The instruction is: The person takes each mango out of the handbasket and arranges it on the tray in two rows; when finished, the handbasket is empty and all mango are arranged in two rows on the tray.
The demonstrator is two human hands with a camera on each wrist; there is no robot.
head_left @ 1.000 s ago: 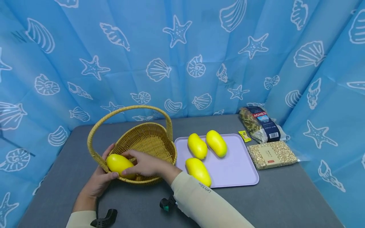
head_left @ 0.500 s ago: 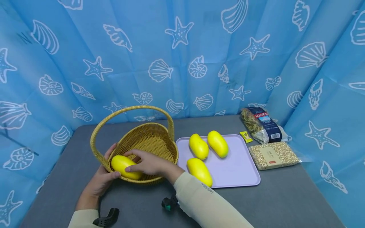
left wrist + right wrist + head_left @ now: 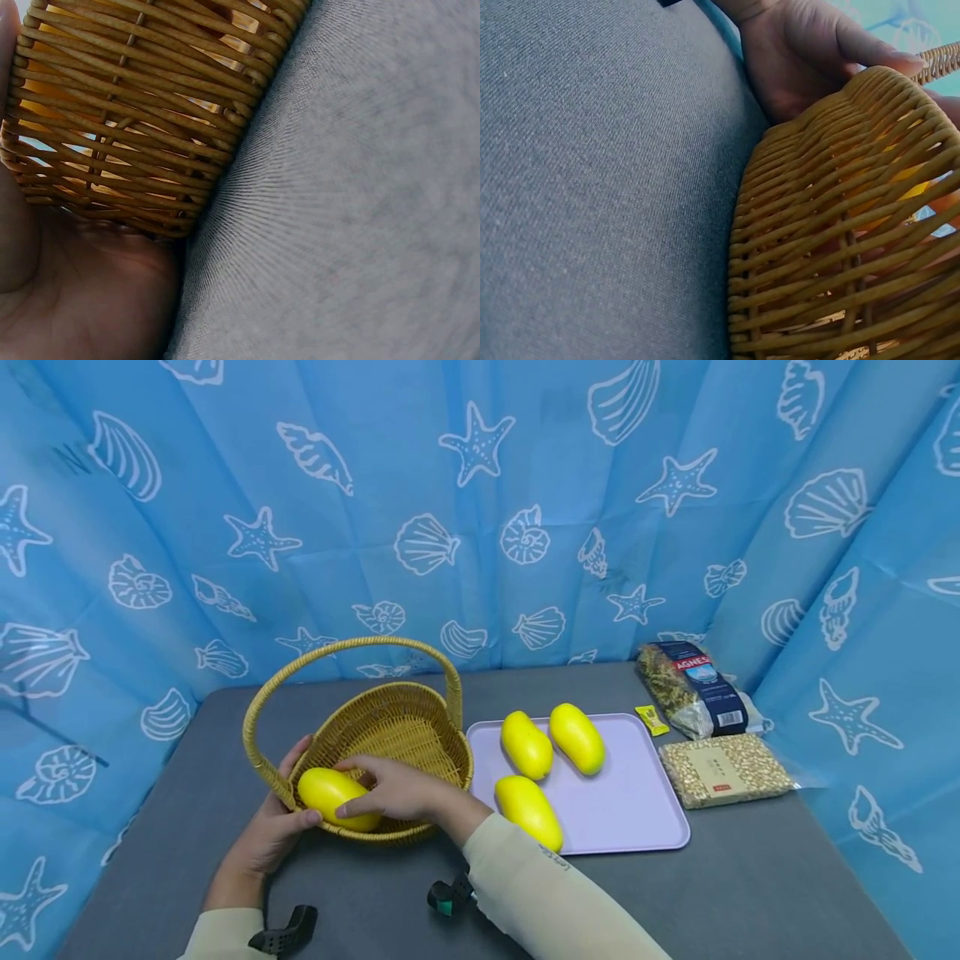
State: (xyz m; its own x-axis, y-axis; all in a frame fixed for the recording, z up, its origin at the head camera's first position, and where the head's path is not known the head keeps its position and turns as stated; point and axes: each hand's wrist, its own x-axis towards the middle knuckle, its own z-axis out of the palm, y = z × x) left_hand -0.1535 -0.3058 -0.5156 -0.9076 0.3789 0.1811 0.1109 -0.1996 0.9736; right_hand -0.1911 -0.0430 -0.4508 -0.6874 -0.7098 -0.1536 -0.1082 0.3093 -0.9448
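Observation:
In the head view, a yellow mango (image 3: 330, 793) lies inside the near left part of the woven wicker basket (image 3: 405, 731), low against the wall. My right hand (image 3: 397, 789) holds it from above, thumb on the near side and fingers on the far side. My left hand (image 3: 273, 827) grips the basket's left side, thumb over the rim near the foot of the handle. In the left wrist view, that palm (image 3: 97, 285) lies against the wicker wall. Through the weave in the right wrist view, yellow of the mango (image 3: 892, 195) shows.
Three more mangoes, one of them the near mango (image 3: 528, 814), lie on a lilac tray (image 3: 622, 827) right of the basket. Beyond it are a small yellow packet (image 3: 652, 720), a pasta bag (image 3: 693, 689) and a bag of pale grains (image 3: 727, 770). A blue shell-patterned curtain (image 3: 480, 527) stands behind.
The mango in my right hand has shifted slightly right, further inside the basket rim. My left hand keeps its hold on the basket. The whole head view has drifted a little.

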